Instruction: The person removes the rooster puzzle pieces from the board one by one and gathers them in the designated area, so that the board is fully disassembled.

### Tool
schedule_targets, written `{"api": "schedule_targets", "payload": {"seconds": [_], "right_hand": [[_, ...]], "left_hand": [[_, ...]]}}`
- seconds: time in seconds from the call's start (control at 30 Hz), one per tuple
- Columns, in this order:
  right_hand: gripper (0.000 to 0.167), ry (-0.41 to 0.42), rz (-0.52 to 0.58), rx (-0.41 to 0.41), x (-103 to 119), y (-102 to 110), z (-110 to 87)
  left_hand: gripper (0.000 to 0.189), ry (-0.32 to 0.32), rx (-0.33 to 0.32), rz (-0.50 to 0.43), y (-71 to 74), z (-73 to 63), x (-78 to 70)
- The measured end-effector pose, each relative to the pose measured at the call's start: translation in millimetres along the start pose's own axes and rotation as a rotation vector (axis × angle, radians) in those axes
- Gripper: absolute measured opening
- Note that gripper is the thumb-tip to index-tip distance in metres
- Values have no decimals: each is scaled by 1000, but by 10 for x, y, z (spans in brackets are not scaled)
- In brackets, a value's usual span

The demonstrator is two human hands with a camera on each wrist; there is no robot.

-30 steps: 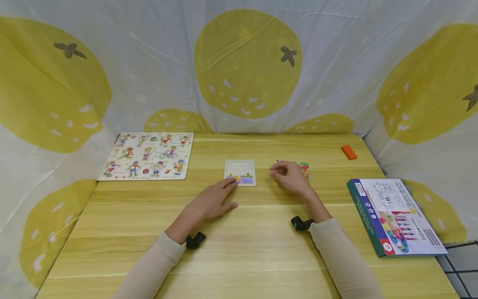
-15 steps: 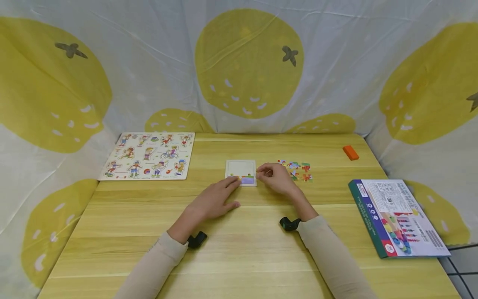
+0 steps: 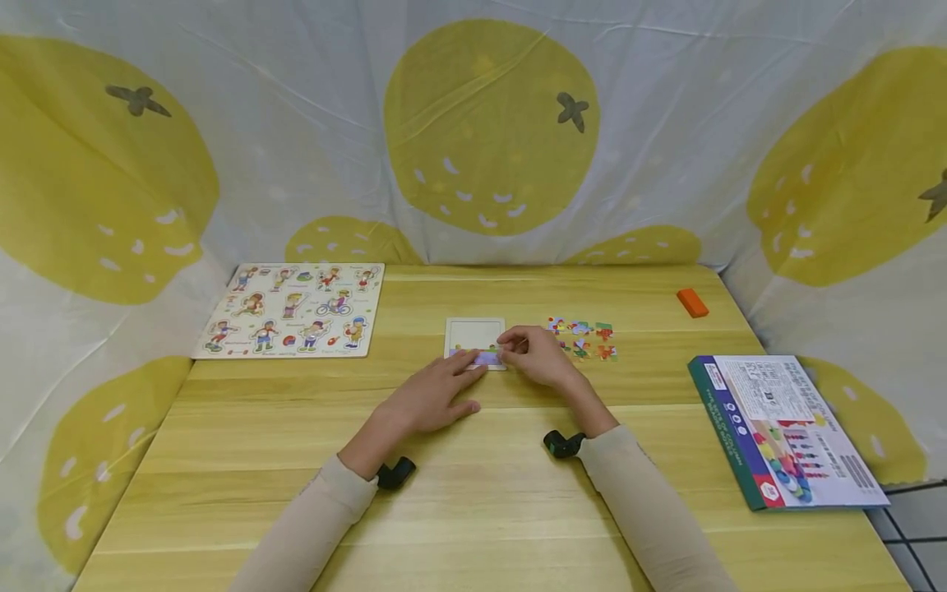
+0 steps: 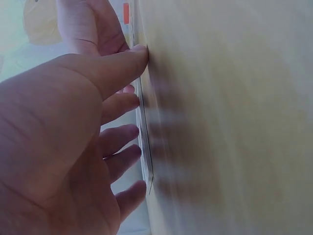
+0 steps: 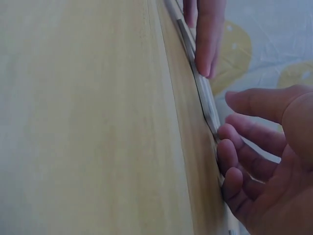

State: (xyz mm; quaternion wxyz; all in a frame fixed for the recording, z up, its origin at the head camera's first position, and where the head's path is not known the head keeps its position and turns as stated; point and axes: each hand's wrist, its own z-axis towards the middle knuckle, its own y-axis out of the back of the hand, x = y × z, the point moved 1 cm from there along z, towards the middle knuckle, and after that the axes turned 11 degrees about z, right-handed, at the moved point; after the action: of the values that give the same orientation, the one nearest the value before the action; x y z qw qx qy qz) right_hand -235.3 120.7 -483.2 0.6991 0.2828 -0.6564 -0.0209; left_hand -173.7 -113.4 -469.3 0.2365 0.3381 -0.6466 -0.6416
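The small square puzzle tray [image 3: 473,333] lies flat near the middle of the wooden table [image 3: 473,510], pale and bare in its upper part, with purple-toned picture pieces [image 3: 486,358] along the lower part. The left hand [image 3: 431,396] rests at the tray's lower left, its fingers extended over the near edge; the left wrist view shows gaps between some fingers and the thumb set apart from them. The right hand [image 3: 543,359] is at the tray's right edge, fingers bent and the thumb near the index finger; whether a piece is pinched there cannot be determined. Just beyond the right hand, loose puzzle pieces [image 3: 582,327] in several colours lie in two rows, some partly hidden by it. Both forearms are in beige sleeves [image 3: 311,518], each with a black device [image 3: 564,444] at the wrist. Well to the left lies a board [image 3: 288,311] printed with sports figures. To the far right are an orange block [image 3: 692,302] and, nearer the person, a printed box [image 3: 787,427] with a green side. A white cloth [image 3: 296,123] bearing yellow fruit encloses the back and sides.
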Motion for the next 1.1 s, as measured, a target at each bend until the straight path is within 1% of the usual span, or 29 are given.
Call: {"api": "schedule_targets", "payload": {"seconds": [0.23, 0.43, 0.67, 0.9, 1.1], "right_hand": [[28, 19, -58, 50, 2, -17, 26], [32, 24, -67, 69, -12, -24, 18], [35, 36, -94, 69, -27, -30, 15], [35, 23, -96, 65, -23, -35, -8], [34, 27, -97, 53, -5, -45, -11]], "left_hand": [[66, -11, 11, -14, -12, 0, 5], [66, -21, 10, -27, -33, 8, 20], [67, -23, 12, -10, -61, 22, 49], [68, -20, 13, -13, -60, 24, 40], [67, -12, 16, -8, -43, 13, 27]]}}
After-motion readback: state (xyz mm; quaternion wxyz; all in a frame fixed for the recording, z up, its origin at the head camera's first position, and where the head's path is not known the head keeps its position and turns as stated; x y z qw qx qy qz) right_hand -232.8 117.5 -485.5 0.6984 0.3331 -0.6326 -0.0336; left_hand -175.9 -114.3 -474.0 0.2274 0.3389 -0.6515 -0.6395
